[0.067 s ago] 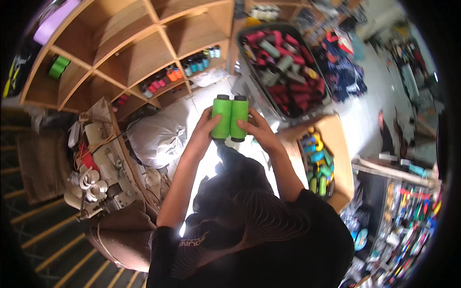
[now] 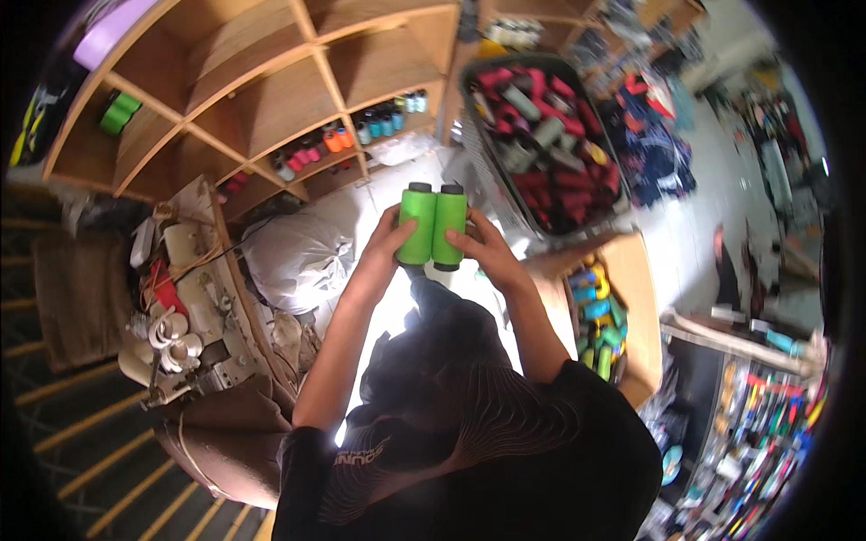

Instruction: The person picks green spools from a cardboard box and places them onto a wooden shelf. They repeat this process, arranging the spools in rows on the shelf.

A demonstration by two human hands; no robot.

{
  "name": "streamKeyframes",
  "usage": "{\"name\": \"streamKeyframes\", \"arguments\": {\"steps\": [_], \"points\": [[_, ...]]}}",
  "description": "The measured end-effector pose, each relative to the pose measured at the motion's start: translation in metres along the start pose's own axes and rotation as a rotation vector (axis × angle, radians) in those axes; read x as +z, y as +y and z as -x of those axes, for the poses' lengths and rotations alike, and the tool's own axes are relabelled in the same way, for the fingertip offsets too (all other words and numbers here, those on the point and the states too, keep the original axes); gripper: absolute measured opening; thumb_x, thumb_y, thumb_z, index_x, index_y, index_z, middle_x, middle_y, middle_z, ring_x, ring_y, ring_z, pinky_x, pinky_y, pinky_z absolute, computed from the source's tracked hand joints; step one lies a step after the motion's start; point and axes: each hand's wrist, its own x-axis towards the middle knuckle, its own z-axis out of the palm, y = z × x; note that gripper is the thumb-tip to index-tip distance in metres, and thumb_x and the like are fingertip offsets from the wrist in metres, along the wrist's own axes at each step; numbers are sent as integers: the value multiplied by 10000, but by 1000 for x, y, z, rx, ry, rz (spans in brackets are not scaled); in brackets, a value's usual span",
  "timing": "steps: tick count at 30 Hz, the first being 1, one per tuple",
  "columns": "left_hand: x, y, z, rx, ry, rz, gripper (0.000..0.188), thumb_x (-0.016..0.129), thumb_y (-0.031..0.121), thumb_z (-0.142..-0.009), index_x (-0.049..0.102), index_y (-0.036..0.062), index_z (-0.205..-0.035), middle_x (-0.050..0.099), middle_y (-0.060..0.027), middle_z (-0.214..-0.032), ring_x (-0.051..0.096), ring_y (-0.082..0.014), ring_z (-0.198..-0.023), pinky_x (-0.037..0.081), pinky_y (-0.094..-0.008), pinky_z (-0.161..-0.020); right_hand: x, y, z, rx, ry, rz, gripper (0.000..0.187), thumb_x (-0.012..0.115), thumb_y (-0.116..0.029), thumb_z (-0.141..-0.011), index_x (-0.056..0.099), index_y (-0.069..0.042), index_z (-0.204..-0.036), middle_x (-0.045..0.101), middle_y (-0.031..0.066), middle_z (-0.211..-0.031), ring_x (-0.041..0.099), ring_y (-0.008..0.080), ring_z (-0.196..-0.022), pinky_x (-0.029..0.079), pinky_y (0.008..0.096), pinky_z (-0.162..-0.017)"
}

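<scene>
Two bright green thread cones stand upright side by side in front of me, touching or almost touching, with black ends showing. My left hand (image 2: 382,245) is closed round the left green thread cone (image 2: 416,206), its thumb across the front. The right green thread cone (image 2: 450,209) sits in my right hand (image 2: 489,249), the thumb pressed on its lower front. The backs of both cones and most of my fingers are hidden.
A wooden cubby shelf (image 2: 319,59) holds small rows of coloured thread cones and a green pair (image 2: 120,113). A dark basket (image 2: 487,171) holds many red and grey cones; a cardboard box (image 2: 646,311) has more. A white bag (image 2: 293,257) and sewing machine (image 2: 203,288) lie left.
The surroundings have shifted slightly to the right and down at the top of the view. Both hands keep the same hold on the green thread cones.
</scene>
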Motion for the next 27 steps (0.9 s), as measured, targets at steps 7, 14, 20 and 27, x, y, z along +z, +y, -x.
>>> {"name": "streamKeyframes", "arguments": {"steps": [7,14,20,27], "points": [[-77,50,-14,136,242,144,622,576,300,-1004,368,-11,-1501,503,-152,-1411,478,-238,-1322,374,-369,-1112,65,-17,-127,99,-264,53,417,691,-302,-991,543,-54,-1292,664,68,-1087,612,152,-1006,474,331,-868],[-169,105,3,356,450,116,644,587,213,-949,368,-5,-1514,491,-154,-1423,454,-227,-1333,349,-362,-1130,171,-38,-232,-80,-460,246,436,712,-315,-981,562,-70,-1310,662,30,-1081,628,130,-988,524,310,-777],[-268,186,33,537,553,-59,582,628,138,-966,409,-26,-1479,542,-142,-1365,494,-207,-1275,373,-329,-1094,297,-62,-292,-132,-479,312,566,697,-430,-977,553,-69,-1389,671,56,-1192,646,144,-1069,568,327,-795],[-397,274,52,772,670,-281,474,704,154,-961,549,-44,-1362,642,-115,-1245,575,-183,-1159,424,-317,-1034,454,-70,-379,-453,-454,251,506,704,-343,-958,584,34,-1274,691,85,-1048,641,133,-910,520,294,-726]]}}
